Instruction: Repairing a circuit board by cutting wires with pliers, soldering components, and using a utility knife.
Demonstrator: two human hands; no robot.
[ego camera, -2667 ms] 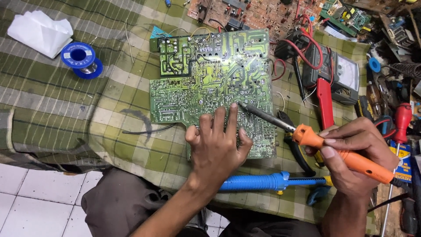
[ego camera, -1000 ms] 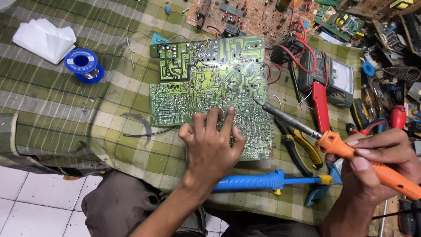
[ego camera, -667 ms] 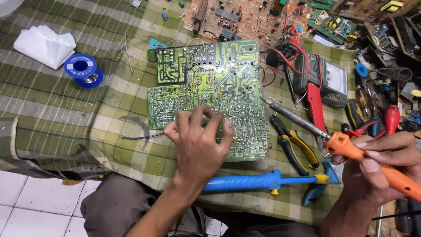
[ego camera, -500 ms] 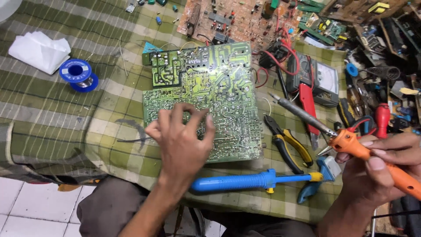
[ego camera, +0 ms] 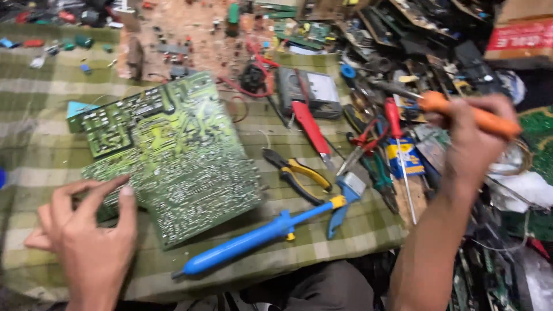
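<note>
Left hand rests with fingers spread loosely at the near-left edge of the green circuit board, steadying it solder-side up on the checked cloth. Right hand is closed around an orange-handled soldering iron, lifted off to the cloth's right edge, probably to keep its blurred tip away.

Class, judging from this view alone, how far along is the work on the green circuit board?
Done: nothing can be confirmed; the joints are too blurred. In hand: the left hand touches the circuit board's near edge, while the right hand holds the orange soldering iron raised off to the side. Left: the blue suction pump lies untouched.
</note>
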